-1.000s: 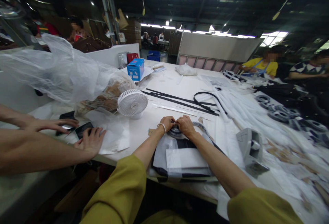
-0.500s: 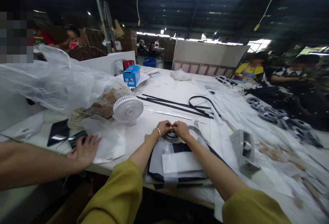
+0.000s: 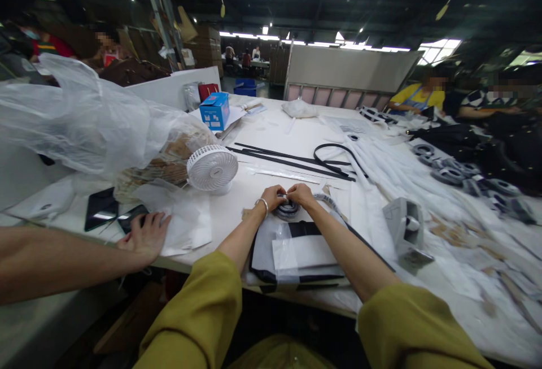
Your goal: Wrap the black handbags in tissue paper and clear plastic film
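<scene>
A grey and black coiled strap [image 3: 287, 209] lies on the white table just beyond a flat grey and black bag [image 3: 265, 250]. My left hand [image 3: 273, 196], with a bracelet at the wrist, is closed in a pinch at the coil's far side. My right hand [image 3: 300, 194] pinches there too, its fingertips close to those of the left. What exactly sits between the fingertips is too small to make out. A loose printed grey strap [image 3: 328, 200] curves out beside my right wrist. White paper [image 3: 305, 253] and clear plastic lie on top of the bag.
Left of me, a co-worker's hand [image 3: 148, 236] rests flat beside a phone [image 3: 132, 217]. A white fan [image 3: 212, 168] stands nearby. Black strips [image 3: 292, 164] lie beyond my hands. At right are a tape dispenser [image 3: 404, 228] and white sheeting [image 3: 381, 171].
My view has tilted slightly, so the table things sit a little higher. Both hands stay at the coil, with their fingertips slightly farther apart.
</scene>
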The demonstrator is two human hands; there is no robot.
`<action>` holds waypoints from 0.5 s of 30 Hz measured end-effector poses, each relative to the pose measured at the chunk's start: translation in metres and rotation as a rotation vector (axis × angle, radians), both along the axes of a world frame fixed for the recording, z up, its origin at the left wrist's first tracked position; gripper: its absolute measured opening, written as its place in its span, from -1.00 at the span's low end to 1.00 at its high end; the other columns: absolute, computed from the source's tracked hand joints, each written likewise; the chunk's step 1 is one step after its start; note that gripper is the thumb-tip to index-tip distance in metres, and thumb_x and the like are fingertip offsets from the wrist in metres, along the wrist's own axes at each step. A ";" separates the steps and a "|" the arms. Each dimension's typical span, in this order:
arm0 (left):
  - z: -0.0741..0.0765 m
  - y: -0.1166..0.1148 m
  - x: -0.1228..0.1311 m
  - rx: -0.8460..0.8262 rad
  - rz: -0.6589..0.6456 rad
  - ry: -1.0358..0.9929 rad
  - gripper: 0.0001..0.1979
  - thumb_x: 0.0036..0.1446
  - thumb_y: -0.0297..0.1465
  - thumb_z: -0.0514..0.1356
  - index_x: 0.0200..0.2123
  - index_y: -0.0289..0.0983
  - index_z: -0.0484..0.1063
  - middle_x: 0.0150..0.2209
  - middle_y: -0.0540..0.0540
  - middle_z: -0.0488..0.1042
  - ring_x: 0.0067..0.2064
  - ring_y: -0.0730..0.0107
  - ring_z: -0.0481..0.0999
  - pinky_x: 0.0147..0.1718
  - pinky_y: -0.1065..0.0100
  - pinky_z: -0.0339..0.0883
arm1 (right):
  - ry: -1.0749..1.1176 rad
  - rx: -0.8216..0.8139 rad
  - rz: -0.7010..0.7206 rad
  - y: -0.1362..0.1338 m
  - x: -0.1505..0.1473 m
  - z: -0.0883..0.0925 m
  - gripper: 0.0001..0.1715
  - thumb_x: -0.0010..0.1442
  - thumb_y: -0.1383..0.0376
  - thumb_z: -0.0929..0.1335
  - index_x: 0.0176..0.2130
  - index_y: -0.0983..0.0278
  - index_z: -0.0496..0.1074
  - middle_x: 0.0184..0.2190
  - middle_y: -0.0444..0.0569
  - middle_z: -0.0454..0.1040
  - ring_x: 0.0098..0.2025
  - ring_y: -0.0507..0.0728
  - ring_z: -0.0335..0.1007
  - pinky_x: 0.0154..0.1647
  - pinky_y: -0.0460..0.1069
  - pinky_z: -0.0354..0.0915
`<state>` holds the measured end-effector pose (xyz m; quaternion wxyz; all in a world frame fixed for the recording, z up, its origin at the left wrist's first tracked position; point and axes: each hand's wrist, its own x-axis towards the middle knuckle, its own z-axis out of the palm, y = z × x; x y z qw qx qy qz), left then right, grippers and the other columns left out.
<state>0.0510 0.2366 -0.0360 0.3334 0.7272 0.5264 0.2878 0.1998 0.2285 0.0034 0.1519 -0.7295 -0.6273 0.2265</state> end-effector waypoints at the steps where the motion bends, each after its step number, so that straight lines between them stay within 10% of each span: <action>1: 0.001 -0.001 0.000 0.003 0.001 -0.004 -0.73 -0.09 -0.49 0.34 -0.24 -0.23 0.49 -0.27 -0.01 0.58 -0.20 0.37 0.54 -0.15 0.41 0.37 | -0.003 -0.018 -0.001 0.001 0.000 0.001 -0.76 -0.07 0.34 0.44 -0.30 0.24 0.62 -0.31 -0.04 0.62 -0.21 0.12 0.53 -0.32 -0.13 0.31; 15: 0.009 -0.008 -0.001 0.039 0.015 0.067 -0.82 -0.04 -0.43 0.35 -0.28 -0.16 0.56 -0.31 0.02 0.59 -0.19 0.34 0.53 -0.11 0.37 0.36 | -0.076 -0.076 0.148 0.016 0.001 0.004 -0.80 -0.07 0.37 0.45 -0.39 0.10 0.62 -0.36 -0.12 0.62 -0.19 0.19 0.53 -0.29 -0.08 0.33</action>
